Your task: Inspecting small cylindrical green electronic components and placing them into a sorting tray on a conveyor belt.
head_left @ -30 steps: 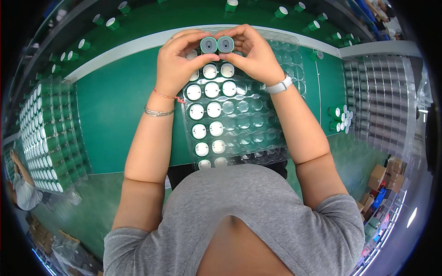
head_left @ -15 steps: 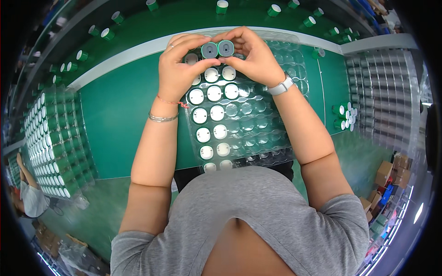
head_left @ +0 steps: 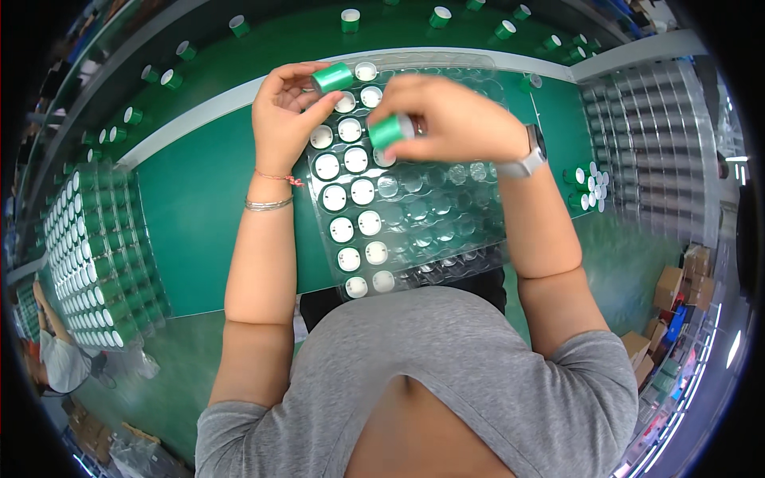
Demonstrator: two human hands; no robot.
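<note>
Each hand grips one small green cylinder: the left hand point(head_left: 288, 119) pinches a green cylinder point(head_left: 332, 77) lying sideways above the far-left corner of the clear pocketed tray point(head_left: 446, 215), while the right hand point(head_left: 458, 119) clasps a second cylinder point(head_left: 390, 131) tilted just over the tray's empty third column, nearer the open pockets. A second ago both cylinders were held side by side, ends toward the camera, at the tray's far edge; they are now apart, on the green counter point(head_left: 199, 215).

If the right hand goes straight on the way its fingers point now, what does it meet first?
Probably the left hand: the right hand, holding a green cylinder, points left toward it above the tray. Depth is unclear.
</note>
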